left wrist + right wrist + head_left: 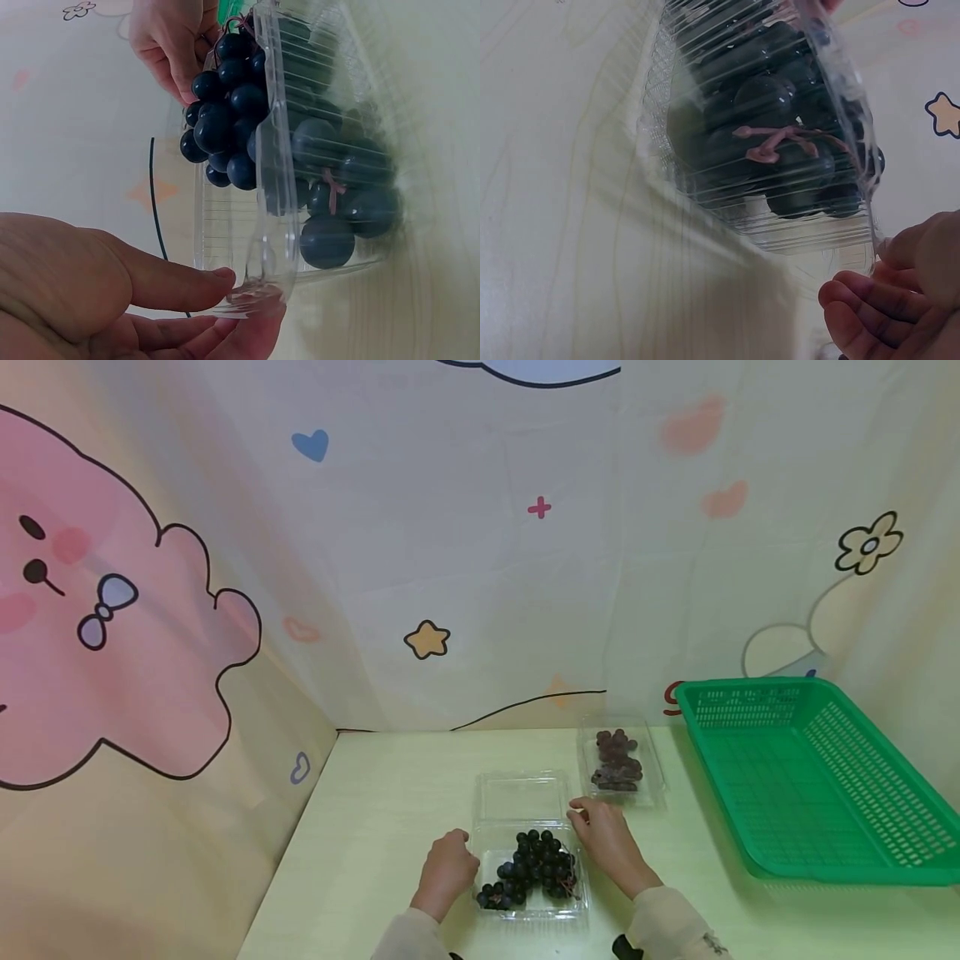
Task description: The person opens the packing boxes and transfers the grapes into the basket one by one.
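A hinged clear plastic clamshell container (536,913) stands on the table near the front, its lid (521,799) folded back away from me. Dark grapes (534,864) on their stems fill its base and rise above the rim in the left wrist view. My left hand (447,868) pinches the rim on the left side, thumb on top and fingers beneath. On the opposite side my right hand (607,841) pinches the rim close to the hinge, its thumb (900,247) against the edge and the other fingers curled below.
A second clear clamshell (651,760) with reddish grapes (617,762) lies behind, to the right. Farther right stands a big green plastic basket (738,814). A printed curtain (480,568) hangs along the back and left edges of the pale table (360,843).
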The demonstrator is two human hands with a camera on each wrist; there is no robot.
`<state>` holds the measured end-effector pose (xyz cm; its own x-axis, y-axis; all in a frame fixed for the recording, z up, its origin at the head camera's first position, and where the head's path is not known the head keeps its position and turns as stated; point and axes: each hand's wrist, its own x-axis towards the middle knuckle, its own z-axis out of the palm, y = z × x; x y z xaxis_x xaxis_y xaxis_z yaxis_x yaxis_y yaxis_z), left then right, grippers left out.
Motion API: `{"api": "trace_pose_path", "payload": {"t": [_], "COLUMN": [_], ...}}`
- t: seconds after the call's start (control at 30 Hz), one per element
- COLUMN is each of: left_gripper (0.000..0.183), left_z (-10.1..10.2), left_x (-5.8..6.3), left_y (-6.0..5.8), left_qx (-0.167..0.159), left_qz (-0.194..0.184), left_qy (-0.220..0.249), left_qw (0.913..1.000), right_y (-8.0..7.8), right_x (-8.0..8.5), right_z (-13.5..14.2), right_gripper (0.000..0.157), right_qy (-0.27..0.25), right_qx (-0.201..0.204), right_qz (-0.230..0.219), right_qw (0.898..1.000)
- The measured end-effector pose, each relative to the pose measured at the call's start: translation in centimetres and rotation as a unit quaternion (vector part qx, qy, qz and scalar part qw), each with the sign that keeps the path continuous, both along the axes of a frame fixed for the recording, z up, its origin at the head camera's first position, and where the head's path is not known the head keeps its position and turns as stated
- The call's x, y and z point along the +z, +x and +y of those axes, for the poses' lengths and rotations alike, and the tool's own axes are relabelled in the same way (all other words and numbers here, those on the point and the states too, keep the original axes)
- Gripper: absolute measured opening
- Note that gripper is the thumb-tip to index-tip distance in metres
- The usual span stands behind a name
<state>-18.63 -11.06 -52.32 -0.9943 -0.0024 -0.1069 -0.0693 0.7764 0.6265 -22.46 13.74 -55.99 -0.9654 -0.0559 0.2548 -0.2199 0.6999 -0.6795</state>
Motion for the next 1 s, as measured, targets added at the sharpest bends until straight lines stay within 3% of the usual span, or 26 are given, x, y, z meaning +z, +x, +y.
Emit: {"api": "trace_pose_path", "payload": {"t": [0.23,0.6,1.0], "left_gripper": [0.039,0.037,0.035], "left_z": [0.1,0.0,-0.1], "left_x": [0.0,-0.3,-0.3], "left_y": [0.0,-0.1,-0.3], "left_qx": [-0.005,-0.013,-0.007], "left_qz": [0.003,0.013,0.003], "left_qy": [0.014,0.011,0.011], "left_qw": [0.9999,0.9998,0.9999], "right_y": [0.5,1.8,3.7], "right_x": [0.4,1.9,3.9], "right_z": [0.1,0.2,0.2], "right_gripper": [0.020,0.018,0.017], "right_qy": [0.005,0.053,0.069], "right_qx": [-0.004,-0.002,0.023], "right_qz": [-0.004,0.027,0.021], "right_qw": [1.000,0.998,0.997]}}
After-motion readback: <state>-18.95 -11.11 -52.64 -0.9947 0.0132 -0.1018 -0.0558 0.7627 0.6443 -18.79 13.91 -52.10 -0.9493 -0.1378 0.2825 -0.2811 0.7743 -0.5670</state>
